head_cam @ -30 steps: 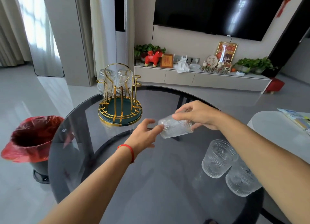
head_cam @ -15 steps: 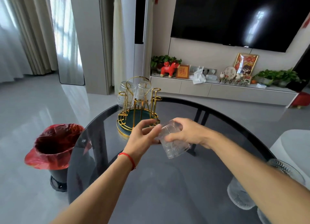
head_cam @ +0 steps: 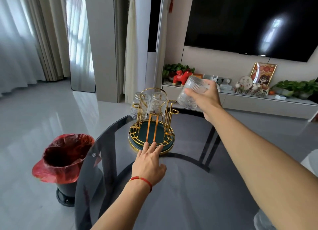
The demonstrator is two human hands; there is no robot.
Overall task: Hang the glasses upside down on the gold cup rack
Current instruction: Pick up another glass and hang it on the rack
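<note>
The cup rack (head_cam: 152, 126) is shiny gold wire over a dark green round base, on a smoky grey glass desk (head_cam: 197, 186). The glasses (head_cam: 191, 93) are clear with ribbed vertical lines. The bin liner (head_cam: 66, 158) is red, like the wrist cord (head_cam: 142, 180).

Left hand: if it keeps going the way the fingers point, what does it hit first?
The left hand points away from the person at the gold cup rack; its fingers already look at the base rim, so that comes first. Contact is unclear.

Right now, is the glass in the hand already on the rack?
No, the right hand holds the glass in the air beside the rack.
</note>
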